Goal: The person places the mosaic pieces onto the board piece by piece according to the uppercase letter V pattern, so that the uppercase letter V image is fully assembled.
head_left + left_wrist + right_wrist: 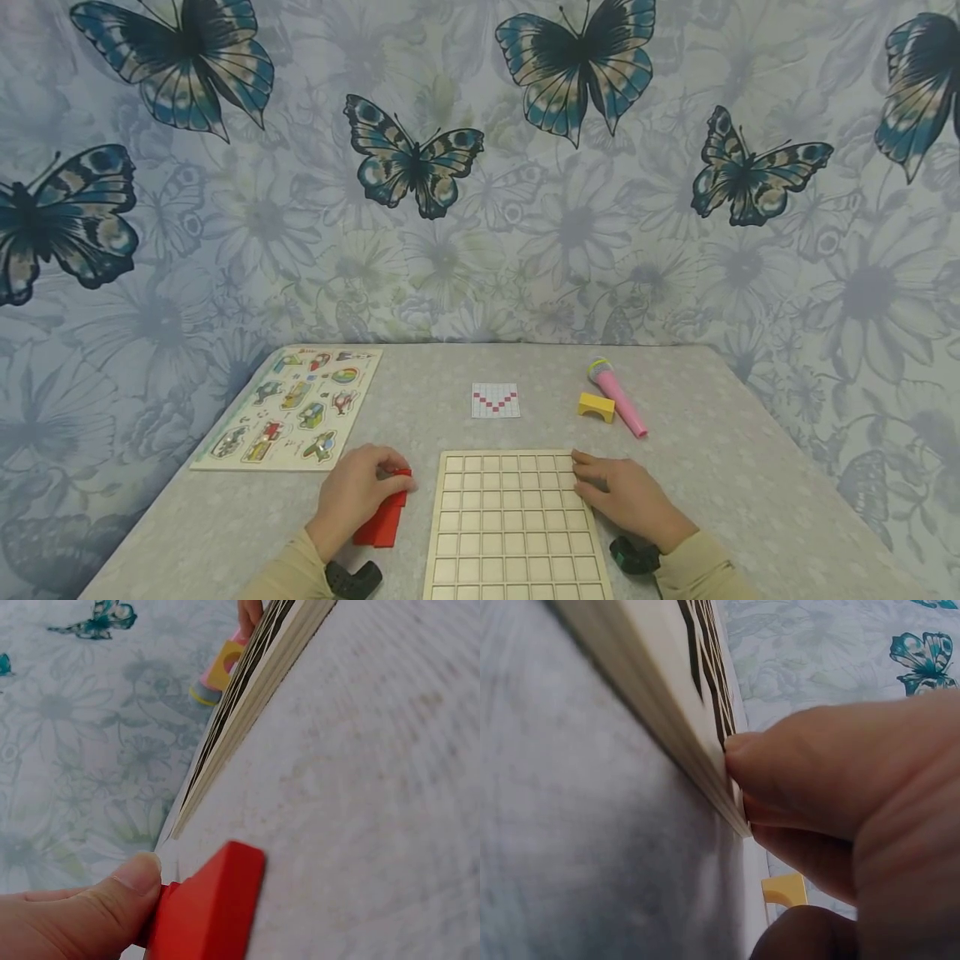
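Note:
My left hand (352, 496) pinches the far end of some red blocks (387, 530) lying left of the grid board. Close up in the left wrist view, the thumb presses against a red block (217, 907) with a flat face and straight edges; the other fingers are mostly hidden. The pale wooden grid board (513, 522) lies flat, its squares all bare. At its far right corner rests my right hand (633, 497), fingers extended. In the right wrist view the thumb tip (742, 746) touches the board's top face, with another finger beside the corner.
Beyond the board lies a small grid card (495, 413) with a red V pattern. A yellow arch block (596, 406) stands beside a pink microphone (621, 400) at the back right. On the left is a picture puzzle board (210, 465). A butterfly-patterned cloth hangs behind the table.

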{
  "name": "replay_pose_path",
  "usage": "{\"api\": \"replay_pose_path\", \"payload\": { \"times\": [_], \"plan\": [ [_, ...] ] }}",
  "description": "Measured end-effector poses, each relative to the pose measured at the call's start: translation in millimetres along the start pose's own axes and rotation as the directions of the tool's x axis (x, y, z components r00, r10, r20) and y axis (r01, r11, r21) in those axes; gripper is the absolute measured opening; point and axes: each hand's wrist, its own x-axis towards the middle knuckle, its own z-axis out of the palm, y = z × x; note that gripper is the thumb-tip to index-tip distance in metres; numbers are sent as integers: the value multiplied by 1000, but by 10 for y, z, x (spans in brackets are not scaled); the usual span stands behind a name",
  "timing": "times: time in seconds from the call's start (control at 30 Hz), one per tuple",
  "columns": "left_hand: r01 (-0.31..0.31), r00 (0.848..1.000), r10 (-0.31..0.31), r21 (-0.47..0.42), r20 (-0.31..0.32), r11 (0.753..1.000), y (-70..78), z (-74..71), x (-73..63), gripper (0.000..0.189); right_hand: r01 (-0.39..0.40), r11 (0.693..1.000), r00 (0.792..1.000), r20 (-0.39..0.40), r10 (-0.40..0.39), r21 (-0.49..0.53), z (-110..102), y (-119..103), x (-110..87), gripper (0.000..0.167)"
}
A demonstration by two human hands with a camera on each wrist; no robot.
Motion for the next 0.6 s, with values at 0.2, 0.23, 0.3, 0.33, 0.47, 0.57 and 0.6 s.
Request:
{"api": "replay_pose_path", "payload": {
  "times": [0.2,0.23,0.3,0.33,0.47,0.57,0.6],
  "plan": [
    [-11,1000,11,-35,-13,999,24,-8,-10,13,11,1000,1000,-2,-11,8,-6,9,-7,38],
    [-11,1000,10,-44,-17,999,30,-6,-11,12,12,1000,1000,-2,-12,9,-6,10,-8,37],
    [-13,1000,12,-57,-26,998,48,-7,-16,11,14,1000,1000,-5,-14,12,-7,10,-9,37],
    [-14,999,12,-63,-32,998,63,-8,-22,10,15,1000,1000,-7,-15,13,-8,10,-10,37],
    [-31,998,26,-92,-53,995,179,-23,-78,11,14,1000,1000,-9,-14,15,-15,8,-16,37],
    [-72,997,67,-152,-38,986,355,-43,-161,11,11,1000,1000,0,-11,12,-27,8,-20,37],
    [-93,996,92,-178,-13,980,428,-49,-196,10,11,1000,1000,0,-11,8,-34,9,-23,37]
  ]
}}
